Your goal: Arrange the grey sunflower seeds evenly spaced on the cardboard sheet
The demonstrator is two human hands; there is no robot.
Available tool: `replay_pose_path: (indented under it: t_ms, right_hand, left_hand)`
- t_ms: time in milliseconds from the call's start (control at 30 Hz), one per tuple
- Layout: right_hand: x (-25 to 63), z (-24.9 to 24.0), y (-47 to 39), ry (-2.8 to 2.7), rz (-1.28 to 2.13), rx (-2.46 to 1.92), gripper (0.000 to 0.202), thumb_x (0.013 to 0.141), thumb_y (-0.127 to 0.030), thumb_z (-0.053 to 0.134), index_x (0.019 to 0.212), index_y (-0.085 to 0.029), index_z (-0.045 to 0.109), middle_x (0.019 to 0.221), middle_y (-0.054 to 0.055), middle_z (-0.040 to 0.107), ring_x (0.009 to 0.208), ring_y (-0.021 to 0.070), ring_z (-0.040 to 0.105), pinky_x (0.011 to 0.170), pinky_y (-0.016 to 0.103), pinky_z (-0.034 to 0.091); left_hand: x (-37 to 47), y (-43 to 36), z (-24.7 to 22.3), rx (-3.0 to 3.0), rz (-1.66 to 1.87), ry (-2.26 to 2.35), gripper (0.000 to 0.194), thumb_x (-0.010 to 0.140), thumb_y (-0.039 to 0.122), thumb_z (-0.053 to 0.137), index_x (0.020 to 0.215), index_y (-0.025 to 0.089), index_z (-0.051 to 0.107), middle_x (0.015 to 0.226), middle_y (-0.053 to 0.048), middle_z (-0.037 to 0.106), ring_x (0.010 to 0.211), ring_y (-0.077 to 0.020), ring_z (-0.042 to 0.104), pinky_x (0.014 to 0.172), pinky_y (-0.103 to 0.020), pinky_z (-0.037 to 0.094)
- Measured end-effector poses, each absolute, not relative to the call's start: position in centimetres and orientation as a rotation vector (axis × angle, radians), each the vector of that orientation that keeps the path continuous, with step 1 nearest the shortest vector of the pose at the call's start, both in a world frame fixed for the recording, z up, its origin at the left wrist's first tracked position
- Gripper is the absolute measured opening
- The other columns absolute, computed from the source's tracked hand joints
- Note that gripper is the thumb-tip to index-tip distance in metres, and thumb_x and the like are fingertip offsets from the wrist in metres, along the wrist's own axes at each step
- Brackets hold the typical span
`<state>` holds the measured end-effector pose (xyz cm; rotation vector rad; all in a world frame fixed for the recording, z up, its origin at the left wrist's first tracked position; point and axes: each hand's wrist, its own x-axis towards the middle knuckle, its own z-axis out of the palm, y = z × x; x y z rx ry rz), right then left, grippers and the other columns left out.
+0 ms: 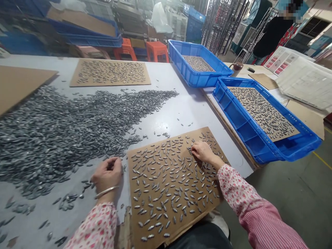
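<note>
A brown cardboard sheet (155,228) lies at the table's front edge, with many small grey metal pieces, pointed at both ends, spread over it. My right hand (203,151) is over its upper right part, fingers pinched together at the surface; whatever they grip is too small to make out. My left hand (107,173), with a bangle on the wrist, rests curled at the sheet's left edge. Its fingers are closed and what is inside them is hidden. Beyond it spreads a big heap of the same grey pieces (64,128).
Another covered cardboard sheet (111,83) lies at the back of the white table (166,117). Two blue crates (241,138) on the right hold similar sheets. A bare cardboard sheet (20,83) overhangs the heap at left. A brown mug (236,68) and a person (269,38) are farther back.
</note>
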<state>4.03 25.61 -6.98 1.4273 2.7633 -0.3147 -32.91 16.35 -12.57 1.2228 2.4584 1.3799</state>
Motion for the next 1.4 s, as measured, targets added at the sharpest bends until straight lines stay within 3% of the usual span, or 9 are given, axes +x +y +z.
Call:
replay_pose_path:
  t_ms: [400, 700, 933, 1400]
  right_hand:
    - [5.1, -4.7, 24.2, 2.786, -0.377, 1.429, 0.01, 0.089, -0.022, 0.054, 0.084, -0.018, 0.061, 0.087, 0.004, 0.059, 0.082, 0.0153, 0.049, 0.071, 0.027, 0.033]
    - [5.1, -5.9, 22.2, 2.734, -0.189, 1.423, 0.013, 0.088, -0.025, 0.054, 0.081, -0.018, 0.061, 0.087, 0.007, 0.06, 0.087, 0.0192, 0.049, 0.075, 0.031, 0.032]
    - [4.0, -6.1, 23.7, 2.674, -0.253, 1.564, 0.02, 0.09, -0.033, 0.051, 0.085, -0.02, 0.065, 0.088, 0.007, 0.061, 0.087, 0.0188, 0.05, 0.073, 0.029, 0.034]
    - [0.4, -6.0, 24.9, 2.778, -0.358, 1.325, 0.013, 0.088, -0.028, 0.056, 0.087, -0.02, 0.066, 0.09, 0.005, 0.061, 0.087, 0.017, 0.052, 0.074, 0.029, 0.034]
  left_hand:
    - [-32.8, 16.3, -12.6, 1.21, 1.359, 2.499, 0.032, 0.071, 0.04, 0.057, 0.088, 0.015, 0.071, 0.071, -0.003, 0.062, 0.063, -0.0138, 0.056, 0.068, -0.026, 0.046]
    - [-32.8, 16.4, -12.6, 1.197, 1.328, 2.508, 0.033, 0.071, 0.041, 0.056, 0.088, 0.016, 0.071, 0.071, -0.003, 0.063, 0.063, -0.0144, 0.056, 0.068, -0.027, 0.047]
    - [-32.6, 16.2, -12.0, 1.169, 1.335, 2.505, 0.034, 0.071, 0.042, 0.056, 0.087, 0.016, 0.07, 0.071, -0.003, 0.063, 0.064, -0.0154, 0.056, 0.068, -0.028, 0.047]
    - [-32.6, 16.3, -12.2, 1.195, 1.369, 2.474, 0.032, 0.071, 0.04, 0.056, 0.084, 0.015, 0.07, 0.071, -0.003, 0.063, 0.062, -0.0136, 0.054, 0.067, -0.026, 0.046]
